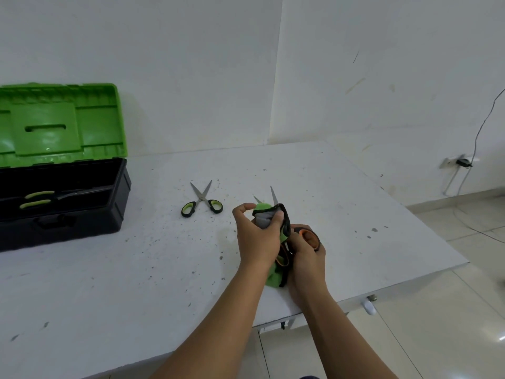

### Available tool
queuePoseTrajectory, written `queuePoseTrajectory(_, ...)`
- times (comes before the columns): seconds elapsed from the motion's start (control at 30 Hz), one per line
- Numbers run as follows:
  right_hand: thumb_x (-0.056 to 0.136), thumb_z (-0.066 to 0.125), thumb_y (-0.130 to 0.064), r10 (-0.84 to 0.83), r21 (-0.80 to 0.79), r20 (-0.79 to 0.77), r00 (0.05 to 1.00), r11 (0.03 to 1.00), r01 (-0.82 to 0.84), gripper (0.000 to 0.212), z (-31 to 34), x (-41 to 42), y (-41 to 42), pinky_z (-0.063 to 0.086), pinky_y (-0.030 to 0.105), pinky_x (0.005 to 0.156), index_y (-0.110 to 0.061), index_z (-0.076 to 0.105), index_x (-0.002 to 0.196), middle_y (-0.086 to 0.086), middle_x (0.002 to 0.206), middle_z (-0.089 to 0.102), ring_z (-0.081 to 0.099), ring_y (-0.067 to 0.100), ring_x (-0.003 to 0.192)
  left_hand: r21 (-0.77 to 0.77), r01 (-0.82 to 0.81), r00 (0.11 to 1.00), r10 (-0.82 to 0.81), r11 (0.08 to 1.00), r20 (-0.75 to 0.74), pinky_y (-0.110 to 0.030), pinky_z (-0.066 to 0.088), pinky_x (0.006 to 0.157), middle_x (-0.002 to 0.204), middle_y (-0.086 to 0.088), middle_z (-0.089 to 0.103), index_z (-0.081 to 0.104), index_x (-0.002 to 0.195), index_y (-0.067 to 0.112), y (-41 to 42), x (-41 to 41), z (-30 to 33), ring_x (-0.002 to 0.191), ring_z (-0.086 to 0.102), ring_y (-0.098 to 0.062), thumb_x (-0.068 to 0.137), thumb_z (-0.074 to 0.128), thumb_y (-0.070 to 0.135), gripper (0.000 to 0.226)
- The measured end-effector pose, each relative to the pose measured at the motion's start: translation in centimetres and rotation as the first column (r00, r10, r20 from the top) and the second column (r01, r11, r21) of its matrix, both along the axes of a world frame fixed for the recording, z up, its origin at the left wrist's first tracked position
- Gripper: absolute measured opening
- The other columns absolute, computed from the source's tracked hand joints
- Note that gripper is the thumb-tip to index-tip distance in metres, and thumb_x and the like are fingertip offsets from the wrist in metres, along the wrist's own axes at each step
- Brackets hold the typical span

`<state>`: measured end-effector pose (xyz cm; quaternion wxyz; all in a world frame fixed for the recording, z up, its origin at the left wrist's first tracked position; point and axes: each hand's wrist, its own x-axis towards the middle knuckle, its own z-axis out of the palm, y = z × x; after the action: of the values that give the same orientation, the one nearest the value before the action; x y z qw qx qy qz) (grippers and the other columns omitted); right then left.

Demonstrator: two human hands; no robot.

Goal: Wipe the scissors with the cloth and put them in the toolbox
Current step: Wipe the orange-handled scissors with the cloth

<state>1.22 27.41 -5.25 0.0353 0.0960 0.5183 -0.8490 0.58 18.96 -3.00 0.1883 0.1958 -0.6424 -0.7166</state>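
Three scissors: orange pair (306,236) held; one (202,201) tabled; one (54,198) boxed.

toolbox (62,203) left of scissors (201,201) on table (136,269)

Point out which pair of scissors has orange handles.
The orange-handled scissors held in the right hand. The pair lying on the table and the pair in the toolbox have green handles.

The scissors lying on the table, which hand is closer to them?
Left. The left hand, gripping the cloth, is just right of the green scissors. The right hand, holding the orange scissors, is further right.
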Motion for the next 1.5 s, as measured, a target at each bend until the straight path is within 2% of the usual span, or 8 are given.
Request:
queuePoseTrajectory(0.2,0.097,0.074,-0.024,-0.066,0.034,0.002,0.998,0.997,0.066,0.015,-0.4,-0.2,0.0,0.061,0.047,0.087,-0.011,0.077,0.09,0.02,0.096,0.078,0.074,0.032,0.088,0.005,0.012,1.0,-0.012,1.0,0.013,-0.015,0.048,0.064,0.108,0.007,0.061,0.043,0.126,0.03,-1.5,-0.8,0.6,0.089,0.064,-0.003,0.091,0.081,0.022,0.052)
queuePoseTrajectory(0.47,0.097,0.071,-0.045,-0.267,0.156,0.022,0.963,0.953,0.261,0.03,0.2,-0.4,-1.6,0.057,0.031,0.062,-0.015,0.072,0.093,0.002,0.069,0.073,0.067,0.015,0.06,-0.092,0.035,0.998,-0.03,0.995,0.054,-0.012,0.049,0.053,0.094,0.0,0.062,0.033,0.125,0.024,-1.4,0.0,0.6,0.074,0.063,-0.005,0.093,0.079,0.022,0.056)
queuePoseTrajectory(0.57,0.099,0.068,-0.041,-0.204,0.153,-0.001,0.979,0.967,0.202,0.031,0.0,0.0,-1.8,0.062,0.033,0.074,-0.012,0.076,0.094,0.002,0.078,0.078,0.076,0.02,0.075,0.004,-0.018,0.997,0.018,1.0,0.073,-0.017,0.048,0.055,0.097,-0.001,0.061,0.031,0.128,0.027,-1.8,-0.1,1.0,0.076,0.063,-0.008,0.093,0.08,0.024,0.061)
queuePoseTrajectory(0.67,0.1,0.069,-0.035,-0.139,0.069,0.031,0.99,0.988,0.136,0.021,-0.2,0.1,-1.3,0.061,0.048,0.094,-0.015,0.077,0.103,0.007,0.096,0.082,0.078,0.027,0.097,-0.031,0.043,0.995,-0.04,0.999,0.096,-0.017,0.047,0.075,0.116,0.01,0.057,0.025,0.149,0.03,-1.4,0.1,1.3,0.101,0.063,-0.008,0.091,0.082,0.026,0.081)
queuePoseTrajectory(0.77,0.101,0.068,-0.033,-0.138,-0.042,0.088,0.987,0.989,0.142,0.018,0.1,0.0,-0.9,0.06,0.052,0.097,-0.018,0.074,0.108,0.009,0.099,0.082,0.078,0.028,0.098,-0.112,0.088,0.991,-0.075,0.99,0.113,-0.021,0.039,0.098,0.16,0.001,0.042,0.004,0.167,0.031,-0.1,0.8,1.2,0.144,0.048,-0.019,0.088,0.085,0.027,0.113)
queuePoseTrajectory(0.83,0.102,0.067,-0.031,-0.166,-0.057,0.072,0.984,0.984,0.17,0.014,0.2,0.0,-1.0,0.06,0.052,0.096,-0.02,0.071,0.11,0.01,0.098,0.081,0.078,0.03,0.099,-0.099,0.071,0.99,-0.058,0.992,0.129,-0.024,0.039,0.105,0.17,-0.001,0.032,0.001,0.168,0.031,0.5,1.0,1.1,0.152,0.04,-0.022,0.088,0.085,0.029,0.116)
queuePoseTrajectory(1.13,0.102,0.067,-0.028,-0.272,0.004,0.018,0.962,0.962,0.272,0.013,-0.3,0.3,-1.6,0.061,0.036,0.076,-0.019,0.068,0.11,0.002,0.078,0.079,0.078,0.021,0.082,0.08,-0.091,0.989,0.08,0.993,0.128,-0.026,0.047,0.094,0.159,-0.006,0.046,0.014,0.166,0.033,0.5,0.2,0.6,0.135,0.055,-0.022,0.088,0.085,0.024,0.106)
queuePoseTrajectory(1.5,0.102,0.068,-0.026,-0.253,0.104,-0.04,0.967,0.961,0.256,0.006,-0.5,0.2,-2.0,0.052,0.036,0.071,-0.022,0.068,0.097,0.009,0.066,0.062,0.061,0.019,0.065,0.111,-0.101,0.982,0.081,0.989,0.169,-0.028,0.047,0.098,0.162,-0.005,0.042,0.017,0.165,0.032,0.4,-0.2,0.1,0.14,0.053,-0.026,0.085,0.087,0.02,0.107)
